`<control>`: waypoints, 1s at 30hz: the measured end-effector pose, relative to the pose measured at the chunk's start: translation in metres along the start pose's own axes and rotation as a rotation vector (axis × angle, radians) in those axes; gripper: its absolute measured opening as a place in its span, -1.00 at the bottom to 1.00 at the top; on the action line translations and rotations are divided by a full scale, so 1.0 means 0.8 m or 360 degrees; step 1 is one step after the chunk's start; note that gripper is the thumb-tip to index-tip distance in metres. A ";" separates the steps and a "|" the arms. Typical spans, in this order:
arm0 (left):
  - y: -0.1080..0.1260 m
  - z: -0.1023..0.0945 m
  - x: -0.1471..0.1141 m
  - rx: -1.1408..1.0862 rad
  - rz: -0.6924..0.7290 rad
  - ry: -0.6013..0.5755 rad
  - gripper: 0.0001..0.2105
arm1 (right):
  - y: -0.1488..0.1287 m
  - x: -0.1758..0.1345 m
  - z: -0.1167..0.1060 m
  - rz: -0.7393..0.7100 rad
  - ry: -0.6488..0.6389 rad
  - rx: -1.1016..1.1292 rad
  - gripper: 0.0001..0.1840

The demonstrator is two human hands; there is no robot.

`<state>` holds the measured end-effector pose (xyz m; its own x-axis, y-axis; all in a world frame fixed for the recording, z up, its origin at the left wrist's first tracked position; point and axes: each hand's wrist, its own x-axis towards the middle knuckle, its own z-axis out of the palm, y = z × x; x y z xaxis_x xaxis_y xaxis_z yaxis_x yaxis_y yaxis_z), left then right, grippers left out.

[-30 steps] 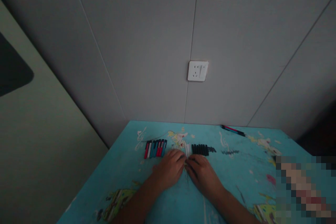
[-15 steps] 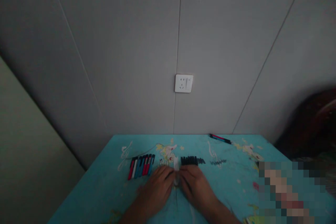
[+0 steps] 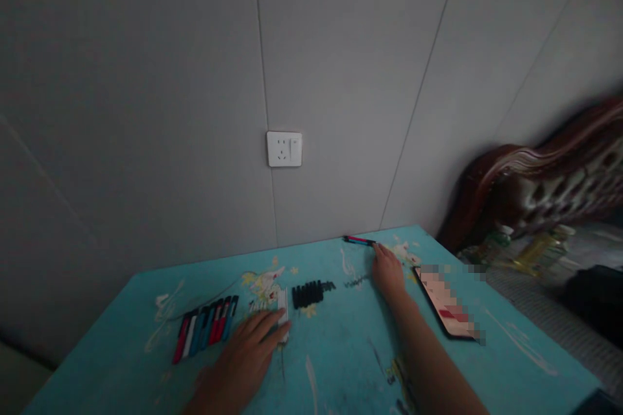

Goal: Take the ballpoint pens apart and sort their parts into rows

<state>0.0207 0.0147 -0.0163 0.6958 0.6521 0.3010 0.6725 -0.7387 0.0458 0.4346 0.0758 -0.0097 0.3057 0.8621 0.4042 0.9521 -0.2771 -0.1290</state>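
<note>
My left hand [image 3: 257,340] lies with its fingers stretched over a bundle of slim white strips [image 3: 283,298], their upper ends sticking out past the fingertips. At the back of the table, my right hand [image 3: 388,270] reaches out, its fingertips touching the near end of two pens [image 3: 359,240], one red and one blue with black parts. Its thumb is hidden. Left of my left hand is a row of red, white and blue pen barrels [image 3: 207,326] with black ends. Several black pen caps [image 3: 307,294] lie side by side between my hands.
Small dark pieces [image 3: 357,281] lie in a row left of my right wrist. A phone [image 3: 450,311], partly pixelated, rests right of my forearm on the turquoise table [image 3: 341,350]. Behind stands a wall with a socket [image 3: 284,149]; a bed headboard [image 3: 525,162] and bottles are at right.
My right hand has left the white strips and stretched out to the two pens at the back right. My left hand stays at the strips, now flatter. The view has turned right.
</note>
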 end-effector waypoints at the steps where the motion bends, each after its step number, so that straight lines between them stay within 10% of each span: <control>1: -0.002 0.002 0.000 0.0010 0.0017 0.0028 -0.43 | -0.002 0.000 0.003 -0.0006 -0.0009 0.0003 -0.42; 30: -0.019 0.012 -0.011 0.0121 -0.0022 0.0079 -0.50 | -0.016 0.000 -0.011 0.0111 -0.0082 0.0049 -0.65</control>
<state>0.0069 0.0218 -0.0292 0.6740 0.6517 0.3479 0.7006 -0.7132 -0.0215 0.4221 0.0760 -0.0002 0.3702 0.8620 0.3463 0.9278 -0.3249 -0.1831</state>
